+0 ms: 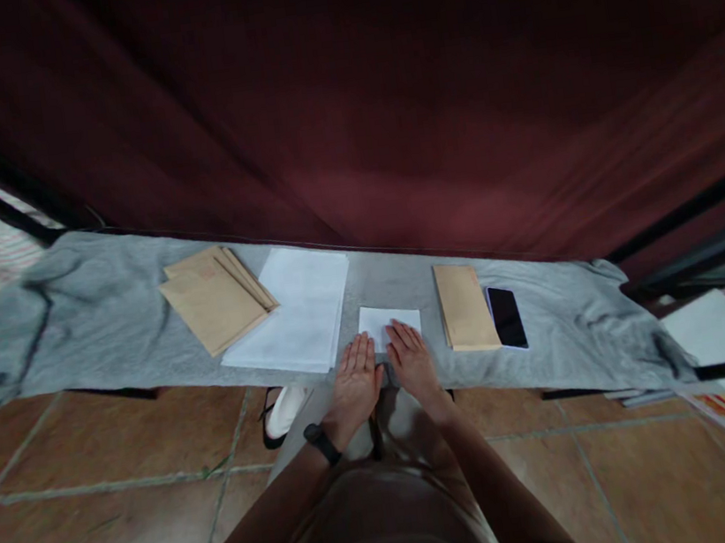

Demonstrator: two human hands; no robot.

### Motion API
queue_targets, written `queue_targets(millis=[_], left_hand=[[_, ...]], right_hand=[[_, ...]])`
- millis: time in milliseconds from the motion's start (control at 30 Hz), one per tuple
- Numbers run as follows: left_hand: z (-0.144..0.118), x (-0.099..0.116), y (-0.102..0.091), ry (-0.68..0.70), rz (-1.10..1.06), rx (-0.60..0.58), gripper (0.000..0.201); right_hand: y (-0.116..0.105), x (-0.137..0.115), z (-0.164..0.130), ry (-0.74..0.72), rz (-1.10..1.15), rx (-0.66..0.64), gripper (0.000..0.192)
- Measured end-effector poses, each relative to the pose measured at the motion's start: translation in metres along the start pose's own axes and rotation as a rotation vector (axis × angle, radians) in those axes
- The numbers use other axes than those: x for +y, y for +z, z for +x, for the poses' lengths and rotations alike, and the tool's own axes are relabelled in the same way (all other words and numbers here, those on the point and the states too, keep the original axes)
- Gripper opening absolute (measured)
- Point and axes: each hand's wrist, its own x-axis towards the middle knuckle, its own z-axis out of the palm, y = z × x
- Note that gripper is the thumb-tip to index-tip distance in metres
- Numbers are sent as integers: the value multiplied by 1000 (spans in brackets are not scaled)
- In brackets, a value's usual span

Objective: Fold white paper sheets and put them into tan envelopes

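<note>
Two hands lie flat, fingers together and stretched out, on the near edge of a small folded white sheet (pixel 388 321) just below the middle of the frame; neither grip pinches anything, both palms pressing down. The left hand (pixel 356 382) covers the sheet's lower left corner and wears a black band (pixel 322 443) at the wrist; the right hand (pixel 410 360) rests on its lower right part, the two hands just beside each other. The sheet is plain, blank and roughly square, with a crisp far edge. It lies on a surface covered with a wrinkled grey cloth (pixel 93 307) that runs across the frame from left to right. Left of the sheet is a stack of white paper (pixel 301 311), and further left, touching it, a fanned pile of tan envelopes (pixel 216 301). Right of the sheet, a little apart, lies one more tan envelope (pixel 465 306), with a black phone (pixel 506 317) just beside it. A dark red curtain (pixel 381 109) fills the upper half of the frame behind the surface. The floor (pixel 97 484) at lower left is brown tile, with a white shoe (pixel 285 409) near the surface's edge.
</note>
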Motion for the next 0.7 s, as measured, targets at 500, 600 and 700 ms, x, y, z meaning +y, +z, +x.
queue_targets(millis=[500, 600, 700], left_hand=[[10, -53, -37, -167, -13, 116, 57], [21, -118, -69, -547, -10, 299, 64], [22, -184, -94, -940, -66, 390, 67]], right_hand=[[-1, -3, -4, 14, -21, 36, 45], [0, -4, -5, 9, -13, 51, 45], [1, -5, -5, 12, -10, 68, 45]])
